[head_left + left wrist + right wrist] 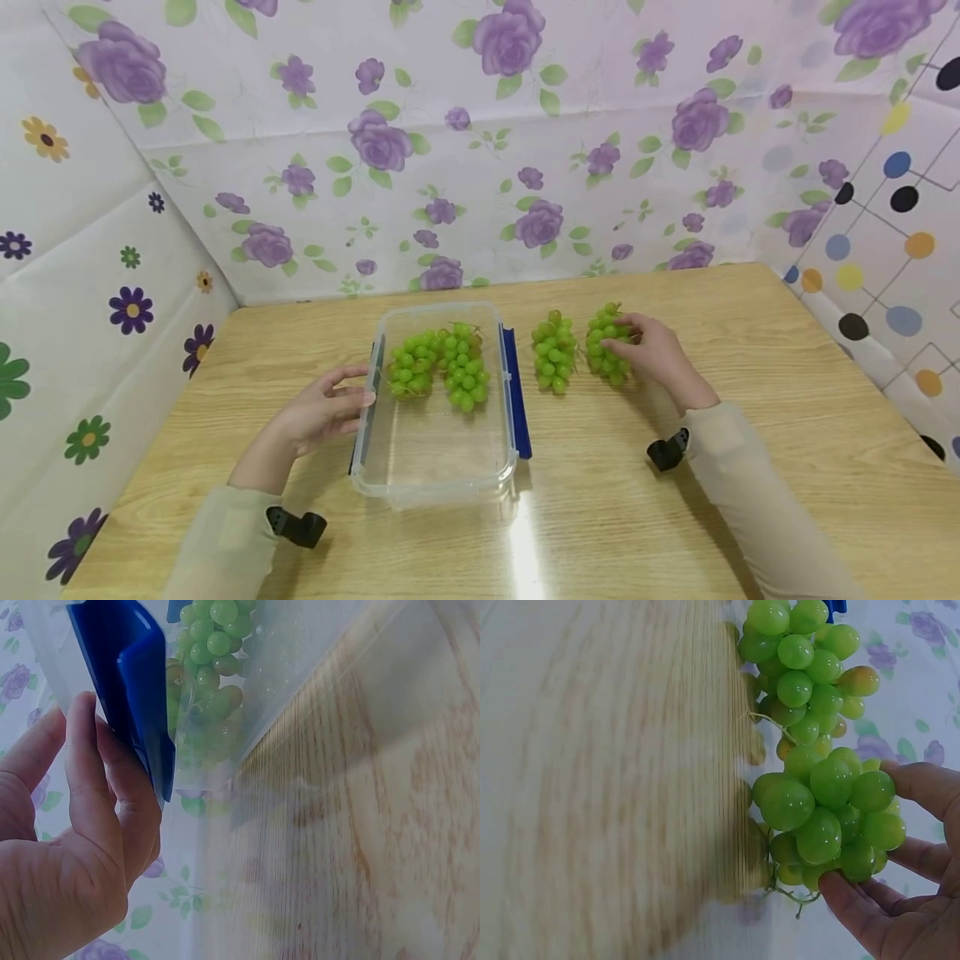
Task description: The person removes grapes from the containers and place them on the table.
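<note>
At the table's right half my right hand (pixel 654 350) grips a bunch of green grapes (pixel 606 343), thumb on one side and fingertips on the other. In the right wrist view the held grapes (pixel 817 817) are close over the wood. Just left of them lies another green bunch (pixel 553 352). My left hand (pixel 322 410) holds the left wall of a clear plastic container (pixel 442 454), its fingers beside a hanging blue side flap (pixel 142 697). Two bunches of grapes (pixel 465 371) sit inside, toward the container's far end.
The container stands lidless on a wooden table (pixel 585 517), with another blue flap (pixel 516 392) sticking out on its right. A flowered cloth (pixel 465 200) hangs behind the table's far edge, and patterned cloths hang at both sides.
</note>
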Tool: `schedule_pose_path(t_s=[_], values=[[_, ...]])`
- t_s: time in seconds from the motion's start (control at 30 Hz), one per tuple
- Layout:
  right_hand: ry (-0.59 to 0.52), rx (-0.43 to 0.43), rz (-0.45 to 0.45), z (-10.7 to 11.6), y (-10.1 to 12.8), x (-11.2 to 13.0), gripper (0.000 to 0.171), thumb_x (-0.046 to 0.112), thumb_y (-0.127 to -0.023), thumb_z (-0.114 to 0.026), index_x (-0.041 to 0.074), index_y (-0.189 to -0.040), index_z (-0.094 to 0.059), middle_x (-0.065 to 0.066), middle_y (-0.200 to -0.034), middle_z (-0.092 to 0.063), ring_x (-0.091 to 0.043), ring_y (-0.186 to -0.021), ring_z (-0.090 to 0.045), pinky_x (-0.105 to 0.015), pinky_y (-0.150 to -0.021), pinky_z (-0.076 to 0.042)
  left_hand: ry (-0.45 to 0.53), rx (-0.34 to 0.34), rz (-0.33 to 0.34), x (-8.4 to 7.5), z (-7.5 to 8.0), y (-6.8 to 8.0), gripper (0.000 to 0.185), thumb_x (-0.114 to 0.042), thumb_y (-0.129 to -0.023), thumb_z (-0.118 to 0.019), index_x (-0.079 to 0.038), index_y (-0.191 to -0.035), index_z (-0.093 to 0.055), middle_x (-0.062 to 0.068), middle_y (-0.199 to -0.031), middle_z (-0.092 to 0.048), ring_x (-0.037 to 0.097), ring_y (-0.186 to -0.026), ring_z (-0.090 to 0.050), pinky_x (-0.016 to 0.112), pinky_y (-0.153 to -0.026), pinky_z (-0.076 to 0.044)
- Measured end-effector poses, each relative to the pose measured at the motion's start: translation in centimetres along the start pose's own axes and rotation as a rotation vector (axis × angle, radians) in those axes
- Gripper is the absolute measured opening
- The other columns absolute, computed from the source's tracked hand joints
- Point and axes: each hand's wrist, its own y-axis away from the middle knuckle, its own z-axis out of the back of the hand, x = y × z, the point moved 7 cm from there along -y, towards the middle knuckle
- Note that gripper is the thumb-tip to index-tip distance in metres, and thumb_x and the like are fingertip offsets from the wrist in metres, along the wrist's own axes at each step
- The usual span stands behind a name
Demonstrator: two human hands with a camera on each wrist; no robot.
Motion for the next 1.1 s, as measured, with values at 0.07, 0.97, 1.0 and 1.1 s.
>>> schedule_pose_path(t_s=[0.07,0.97,1.0,1.1], values=[[0.017,0.005,0.008,0.0,0.0,0.0,0.059,0.034,-0.094,-0.06,-0.002,-0.138,-0.044,-0.027,-0.133,-0.048,-0.041,-0.117,-0.048,-0.052,-0.091,-0.046,0.0,-0.001,-0.001,0.0,0.0,0.0,0.069,-0.016,-0.095,-0.059,-0.006,-0.149,-0.018,0.006,-0.114,-0.048,0.007,-0.086,-0.058,0.017,-0.071,-0.053],[0.175,0.029,0.108,1.7,1.2,1.5,0.056,0.028,-0.093,-0.062,-0.004,-0.135,-0.046,-0.033,-0.129,-0.048,-0.046,-0.111,-0.052,-0.055,-0.088,-0.047,-0.011,-0.027,0.008,0.0,0.0,0.1,0.07,-0.018,-0.094,-0.061,-0.007,-0.15,-0.02,0.006,-0.112,-0.048,0.008,-0.089,-0.058,0.017,-0.071,-0.053],[0.18,0.026,0.115,1.7,1.2,1.7,0.056,0.027,-0.092,-0.062,-0.004,-0.135,-0.046,-0.033,-0.129,-0.049,-0.046,-0.111,-0.052,-0.055,-0.088,-0.047,-0.015,-0.027,0.006,0.0,0.1,0.1,0.07,-0.018,-0.094,-0.061,-0.007,-0.15,-0.02,0.007,-0.113,-0.048,0.008,-0.091,-0.058,0.017,-0.071,-0.053],[0.189,0.015,0.134,1.8,1.4,2.0,0.055,0.026,-0.092,-0.063,-0.004,-0.135,-0.047,-0.032,-0.127,-0.05,-0.045,-0.111,-0.052,-0.055,-0.089,-0.046,-0.022,-0.028,0.006,0.0,0.1,0.0,0.07,-0.019,-0.094,-0.06,-0.007,-0.15,-0.02,0.007,-0.114,-0.048,0.009,-0.093,-0.058,0.017,-0.072,-0.053]])
